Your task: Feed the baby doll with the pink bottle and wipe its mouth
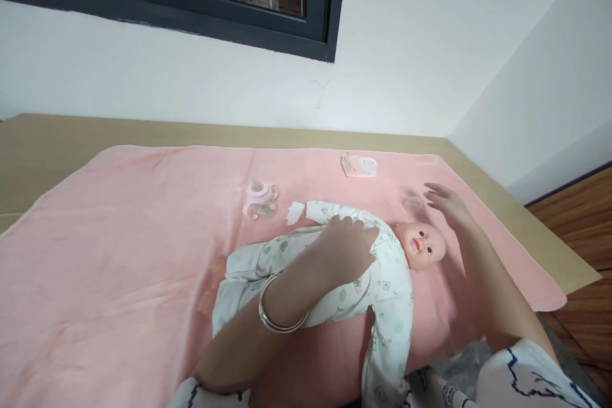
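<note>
A baby doll (pixel 421 245) in a white patterned romper (pixel 387 293) lies on its back on a pink blanket (pixel 119 255), head to the right. My left hand (pixel 349 245), with a silver bangle on the wrist, rests flat on the doll's chest, fingers spread. My right hand (pixel 447 204) hovers open beyond the doll's head, fingers stretched out beside a small clear cap (pixel 412 204). Neither hand holds anything.
A pink baby bottle (pixel 261 199) lies on the blanket left of the doll's arm, with a small white tissue (pixel 295 212) beside it. A small wipes packet (pixel 359 165) lies near the blanket's far edge. The wooden bed surface (pixel 57 140) meets a white wall and a window.
</note>
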`<state>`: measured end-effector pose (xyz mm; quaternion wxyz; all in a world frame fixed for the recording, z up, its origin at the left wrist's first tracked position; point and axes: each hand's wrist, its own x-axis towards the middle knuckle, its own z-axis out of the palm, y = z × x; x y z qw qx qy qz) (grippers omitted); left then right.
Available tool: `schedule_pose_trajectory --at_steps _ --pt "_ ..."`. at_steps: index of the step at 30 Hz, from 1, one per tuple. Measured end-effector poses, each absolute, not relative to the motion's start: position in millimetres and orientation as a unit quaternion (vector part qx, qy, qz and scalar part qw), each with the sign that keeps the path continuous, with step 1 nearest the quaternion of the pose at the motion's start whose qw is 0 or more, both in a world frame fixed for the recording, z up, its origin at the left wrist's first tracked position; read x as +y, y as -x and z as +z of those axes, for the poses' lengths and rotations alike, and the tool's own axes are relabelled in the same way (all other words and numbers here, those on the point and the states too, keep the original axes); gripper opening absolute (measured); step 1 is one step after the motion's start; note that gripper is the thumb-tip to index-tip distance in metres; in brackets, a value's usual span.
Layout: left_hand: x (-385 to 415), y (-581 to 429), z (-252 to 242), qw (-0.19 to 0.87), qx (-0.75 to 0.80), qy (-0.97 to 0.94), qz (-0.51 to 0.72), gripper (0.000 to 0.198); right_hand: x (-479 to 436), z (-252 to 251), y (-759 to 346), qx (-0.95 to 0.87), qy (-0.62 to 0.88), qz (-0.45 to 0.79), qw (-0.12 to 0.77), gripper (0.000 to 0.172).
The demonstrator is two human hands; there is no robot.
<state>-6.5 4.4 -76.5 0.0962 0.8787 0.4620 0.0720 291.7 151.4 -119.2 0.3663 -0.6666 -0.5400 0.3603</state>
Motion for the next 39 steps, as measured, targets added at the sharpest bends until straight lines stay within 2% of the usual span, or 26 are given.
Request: schedule_pose_trajectory --at_steps 3,4,6,9,13,17,20,26,33,35,39 --pt "1.3 6.9 -72.0 0.096 0.462 -0.881 0.034 0.032 170.9 -125.7 -275.9 -0.655 0.707 0.257 0.067 0.063" --pt "0.1 7.3 -69.9 0.095 0.462 -0.881 0.029 0.032 176.4 -128.2 -269.8 -0.677 0.7 0.228 0.006 0.063" --pt "-2.3 8.0 -65.3 0.093 0.464 -0.881 0.026 0.032 186.8 -130.0 -255.7 -0.707 0.68 0.187 -0.06 0.054" --pt "-5.3 6.8 -61.4 0.093 0.47 -0.877 0.026 0.032 203.2 -116.0 -222.5 -0.739 0.654 0.141 -0.081 0.042" --pt "-5.6 -2.9 -68.6 0.09 0.465 -0.88 0.026 0.037 211.1 -70.2 -137.0 -0.81 0.579 0.088 -0.022 0.046" --pt "-6.2 -14.2 -79.5 0.076 0.452 -0.888 0.026 0.044 180.4 -40.3 -27.2 -0.902 0.392 0.147 0.109 0.047" --pt "-7.6 -17.5 -81.6 0.078 0.44 -0.894 0.004 0.043 148.5 -42.3 36.1 -0.953 0.256 0.108 0.12 0.048" --pt "-7.5 -18.6 -81.5 0.085 0.451 -0.888 -0.016 0.043 130.3 -56.9 85.5 -0.981 0.195 0.009 -0.009 0.043" --pt "-7.6 -15.1 -81.6 0.087 0.447 -0.89 0.005 0.036 136.9 -59.4 95.7 -0.972 0.169 0.041 -0.158 0.042" --pt "-7.3 -14.0 -83.8 0.085 0.446 -0.891 0.008 0.034 133.9 -61.6 96.6 -0.974 0.151 0.028 -0.169 0.044" --pt "-6.6 -13.3 -90.4 0.082 0.452 -0.888 0.015 0.041 133.4 -66.4 92.6 -0.985 0.116 0.008 -0.129 0.043"
